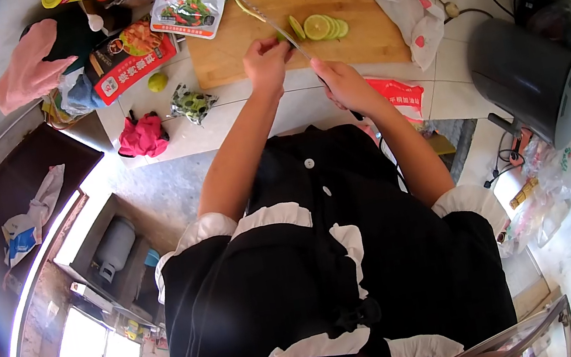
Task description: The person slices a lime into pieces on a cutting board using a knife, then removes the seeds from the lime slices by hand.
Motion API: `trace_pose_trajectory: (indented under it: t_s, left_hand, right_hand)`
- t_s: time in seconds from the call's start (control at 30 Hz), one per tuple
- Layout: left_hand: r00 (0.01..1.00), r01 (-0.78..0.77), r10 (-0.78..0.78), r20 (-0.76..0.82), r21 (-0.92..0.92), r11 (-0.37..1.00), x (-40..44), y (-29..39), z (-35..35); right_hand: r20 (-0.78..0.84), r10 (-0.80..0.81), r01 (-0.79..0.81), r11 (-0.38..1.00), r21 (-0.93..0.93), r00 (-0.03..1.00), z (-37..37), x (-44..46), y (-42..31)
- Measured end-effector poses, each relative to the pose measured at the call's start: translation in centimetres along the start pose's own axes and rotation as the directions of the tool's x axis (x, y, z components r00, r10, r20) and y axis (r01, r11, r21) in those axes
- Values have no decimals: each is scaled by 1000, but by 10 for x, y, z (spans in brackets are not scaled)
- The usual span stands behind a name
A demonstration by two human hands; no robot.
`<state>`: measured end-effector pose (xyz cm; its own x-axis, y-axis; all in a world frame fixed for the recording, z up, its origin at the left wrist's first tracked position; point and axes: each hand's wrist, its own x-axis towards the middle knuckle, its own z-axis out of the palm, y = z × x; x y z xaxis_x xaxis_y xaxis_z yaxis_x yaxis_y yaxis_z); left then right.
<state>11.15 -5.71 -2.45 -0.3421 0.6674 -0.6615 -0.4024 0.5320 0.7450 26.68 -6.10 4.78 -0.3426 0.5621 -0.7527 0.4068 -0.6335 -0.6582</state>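
Note:
On the wooden cutting board (222, 61) lie several overlapping round slices of green citrus (321, 27). My right hand (345, 85) is wrapped round the handle of a knife (298, 47), whose blade points up and to the left across the board. Close to the blade, just left of the slices, my left hand (268, 65) pinches a small green citrus piece (282, 36), mostly covered by the fingers. Long green stems (242, 6) lie at the board's top edge.
Left of the board are a whole lime (157, 82), a red food box (132, 57), a silver packet (190, 3), a patterned bag (191, 103) and a pink cloth (143, 135). To the right are a spotted cloth (414, 1), a red packet (399, 97) and a dark appliance (528, 80).

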Motion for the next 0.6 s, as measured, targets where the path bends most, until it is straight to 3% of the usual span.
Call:
trace_pose_trajectory:
  t_s: [0.23, 0.33, 0.43, 0.6]
  left_hand:
    - [999, 35, -35, -11, 32, 999, 1, 4, 1]
    - [998, 61, -61, 0, 4, 998, 1, 8, -1]
    - [998, 66, -66, 12, -29, 997, 0, 11, -1]
    - [999, 43, -43, -2, 19, 999, -3, 8, 1]
  right_hand:
    - [-45, -29, 28, 999, -25, 999, 2, -17, 18]
    - [-5, 77, -77, 996, -43, 997, -2, -11, 4]
    - [-2, -22, 22, 993, -118, 1000, -2, 6, -1]
    - [-20, -15, 13, 996, -84, 1000, 1, 2, -1]
